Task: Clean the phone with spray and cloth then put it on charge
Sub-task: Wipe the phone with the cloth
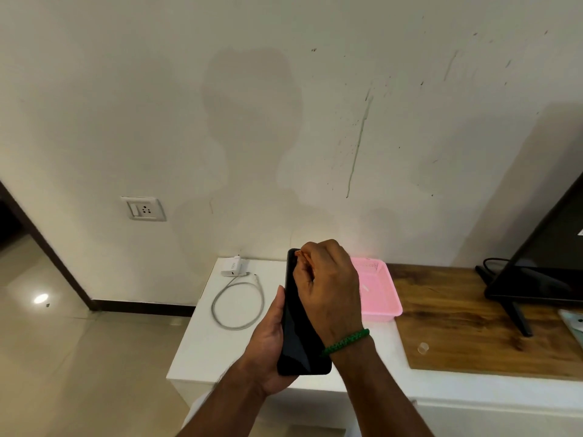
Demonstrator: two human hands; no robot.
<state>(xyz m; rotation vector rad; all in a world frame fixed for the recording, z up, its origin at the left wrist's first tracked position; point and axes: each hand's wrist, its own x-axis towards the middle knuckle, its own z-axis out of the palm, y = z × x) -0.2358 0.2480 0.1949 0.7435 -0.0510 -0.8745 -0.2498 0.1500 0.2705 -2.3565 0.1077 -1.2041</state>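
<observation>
A black phone (299,342) is held upright over the white cabinet, dark face toward me. My left hand (268,348) grips its lower left edge from behind. My right hand (328,285) is curled against the phone's upper part, pinching a small orange cloth (299,255) of which only a scrap shows at the fingertips. A white charger plug (232,267) with its looped white cable (238,302) lies on the cabinet top to the left. No spray bottle is in view.
A pink plastic basket (380,294) sits behind my right hand. A wall socket (143,209) is on the wall at the left. A wooden board (473,316) carries a TV (542,263) on its stand at the right. The white cabinet top (205,348) ends at the left over tiled floor.
</observation>
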